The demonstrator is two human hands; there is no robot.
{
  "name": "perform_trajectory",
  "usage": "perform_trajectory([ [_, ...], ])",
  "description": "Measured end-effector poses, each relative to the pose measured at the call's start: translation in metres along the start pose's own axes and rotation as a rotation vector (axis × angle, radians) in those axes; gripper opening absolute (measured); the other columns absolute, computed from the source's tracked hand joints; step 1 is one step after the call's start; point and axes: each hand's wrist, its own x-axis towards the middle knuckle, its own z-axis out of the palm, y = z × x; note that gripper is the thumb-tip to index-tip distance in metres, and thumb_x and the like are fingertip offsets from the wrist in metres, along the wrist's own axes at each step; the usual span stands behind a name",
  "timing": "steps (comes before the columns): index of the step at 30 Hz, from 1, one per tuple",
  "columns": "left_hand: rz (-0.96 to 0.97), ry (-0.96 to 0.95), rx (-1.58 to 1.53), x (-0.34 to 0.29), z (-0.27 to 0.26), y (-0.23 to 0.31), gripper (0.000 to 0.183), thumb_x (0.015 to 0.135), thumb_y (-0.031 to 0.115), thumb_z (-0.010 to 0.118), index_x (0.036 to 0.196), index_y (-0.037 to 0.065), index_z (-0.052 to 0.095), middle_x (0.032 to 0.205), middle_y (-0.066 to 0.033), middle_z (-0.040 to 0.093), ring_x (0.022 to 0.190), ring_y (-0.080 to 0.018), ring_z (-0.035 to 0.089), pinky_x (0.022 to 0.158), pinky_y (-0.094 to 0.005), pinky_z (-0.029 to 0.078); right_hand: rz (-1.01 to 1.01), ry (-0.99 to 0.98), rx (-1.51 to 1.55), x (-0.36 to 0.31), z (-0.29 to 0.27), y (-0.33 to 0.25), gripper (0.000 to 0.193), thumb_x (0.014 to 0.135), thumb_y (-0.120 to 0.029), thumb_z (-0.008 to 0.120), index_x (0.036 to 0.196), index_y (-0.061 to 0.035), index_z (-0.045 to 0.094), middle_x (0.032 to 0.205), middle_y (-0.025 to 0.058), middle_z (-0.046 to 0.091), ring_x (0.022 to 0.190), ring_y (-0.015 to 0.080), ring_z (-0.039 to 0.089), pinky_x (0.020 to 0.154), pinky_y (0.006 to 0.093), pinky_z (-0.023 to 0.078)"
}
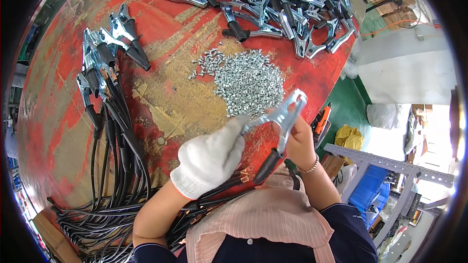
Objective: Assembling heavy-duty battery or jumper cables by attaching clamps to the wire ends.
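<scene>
In front of my body I hold a silver metal spring clamp (284, 117) with a black sleeve on one handle. My left hand (209, 156), in a white knit glove, is closed around the end of one of the clamp's arms. My bare right hand (301, 145), a beaded bracelet at the wrist, grips the clamp from the other side; its fingers are partly hidden behind the metal. Just beyond the clamp lies a pile of small silver screws (248, 83). Black cables (124, 156) run along the table left of my glove, several ending at clamps (105, 48).
A large heap of metal clamps (287, 5) covers the far right of the worn red table (53, 107). Past the right edge are an orange-handled tool (323, 119), a perforated metal rack (390, 163) and a blue bin (368, 187). More cables (102, 224) pile up at the near left.
</scene>
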Motion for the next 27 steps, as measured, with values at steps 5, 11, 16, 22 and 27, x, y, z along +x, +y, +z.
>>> perform_trajectory([
  [5,-0.601,-0.068,-1.011,0.002,-0.008,-0.011,0.032,0.099,0.014,0.046,0.127,0.0,0.052,0.078,-0.0068,0.063,0.059,-0.0114,0.061,0.054,-0.0263,0.05,-0.375,0.018,-0.667,0.003,-0.007,0.015,0.007,0.081,-0.013,0.073,0.088,-0.0111,0.071,0.087,0.0059,0.064,0.082,0.0258,0.061,0.072,0.0359,0.05],
  [11,-0.609,-0.072,-1.183,0.0,0.002,-0.023,0.035,0.101,0.023,0.048,0.129,0.003,0.05,0.079,-0.0103,0.066,0.055,-0.0137,0.063,0.048,-0.0249,0.051,-0.356,0.13,-0.73,0.0,0.004,0.025,0.014,0.076,-0.019,0.079,0.083,-0.0103,0.07,0.084,0.0044,0.063,0.08,0.0251,0.061,0.071,0.036,0.05],
  [16,-0.623,-0.117,-1.074,-0.001,0.008,-0.024,0.035,0.1,0.02,0.048,0.13,0.003,0.05,0.081,-0.0097,0.066,0.058,-0.0123,0.062,0.052,-0.0242,0.05,-0.333,0.129,-0.73,0.003,0.007,0.028,0.015,0.074,-0.02,0.08,0.08,-0.0101,0.07,0.082,0.005,0.062,0.079,0.0247,0.061,0.069,0.0354,0.05],
  [22,-0.572,-0.151,-0.972,0.001,0.0,-0.012,0.036,0.098,0.013,0.047,0.132,0.001,0.05,0.081,-0.0039,0.063,0.059,-0.0081,0.058,0.053,-0.0232,0.05,-0.37,0.097,-0.584,0.01,0.007,0.018,0.013,0.07,-0.011,0.08,0.079,-0.009,0.07,0.082,0.0065,0.064,0.077,0.0231,0.061,0.066,0.0354,0.05],
  [27,-0.602,-0.201,-0.909,0.002,-0.004,-0.01,0.039,0.097,0.013,0.049,0.134,0.002,0.049,0.081,-0.0052,0.065,0.06,-0.0088,0.06,0.055,-0.0249,0.051,-0.545,0.088,-0.37,0.022,0.018,-0.015,0.025,0.062,-0.002,0.084,0.085,-0.0071,0.074,0.086,0.0065,0.063,0.073,0.0199,0.06,0.063,0.0299,0.048],
])
